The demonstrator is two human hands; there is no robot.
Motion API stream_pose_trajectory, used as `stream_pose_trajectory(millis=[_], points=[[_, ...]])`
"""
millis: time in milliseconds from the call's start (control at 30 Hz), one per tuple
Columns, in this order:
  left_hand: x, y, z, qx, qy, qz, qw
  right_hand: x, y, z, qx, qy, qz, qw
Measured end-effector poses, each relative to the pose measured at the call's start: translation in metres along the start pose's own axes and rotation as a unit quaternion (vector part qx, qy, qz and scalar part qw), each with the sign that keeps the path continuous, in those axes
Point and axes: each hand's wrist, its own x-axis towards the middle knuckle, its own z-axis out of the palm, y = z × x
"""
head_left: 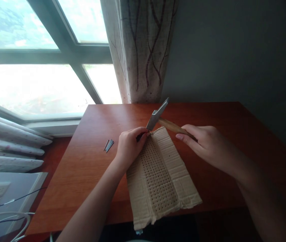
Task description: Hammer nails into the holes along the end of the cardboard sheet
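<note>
My left hand (129, 144) pinches its fingertips together at the far edge of the perforated cardboard (158, 176); what they pinch is hidden. My right hand (203, 143) wraps the wooden-handled hammer (159, 116), head just above those fingertips. Loose nails (109, 145) lie nearby on the table (82, 174).

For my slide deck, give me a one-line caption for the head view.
Right hand raises a wooden-handled metal hammer while left hand rests on perforated tan cardboard.

A flat perforated cardboard sheet (159, 174) lies on the reddish wooden surface (87, 168) at its near edge — a small bundle of steel nails (109, 145) left of it; a wooden-handled steel hammer (161, 118) is above the sheet's far end.
</note>
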Motion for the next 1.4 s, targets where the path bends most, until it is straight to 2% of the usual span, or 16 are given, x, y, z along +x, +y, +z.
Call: stream_pose_trajectory(millis=[233,433,733,900,1067,1233,1400], points=[[-0.001,-0.002,0.000,-0.001,-0.012,0.002,1.000,-0.002,-0.002,0.006,-0.081,-0.016,-0.005,0.997],[-0.002,-0.002,0.001,-0.010,0.003,0.000,1.000,-0.002,-0.003,0.006,-0.076,-0.001,-0.011,0.997],[-0.001,0.000,0.000,0.003,-0.009,-0.008,1.000,-0.003,-0.001,0.007,-0.069,0.000,-0.004,0.998],[-0.001,0.001,-0.001,0.004,-0.014,0.003,1.000,-0.003,-0.001,0.009,-0.078,-0.020,0.000,0.997],[-0.001,-0.001,0.000,0.001,-0.016,0.011,1.000,-0.003,-0.002,0.012,-0.074,0.004,-0.005,0.997],[0.000,-0.004,0.001,-0.012,-0.023,0.011,1.000,-0.002,-0.004,0.011,-0.089,-0.040,0.005,0.995],[0.001,-0.005,0.000,-0.030,-0.041,0.001,0.999,-0.004,-0.006,0.009,-0.086,-0.039,0.009,0.995]])
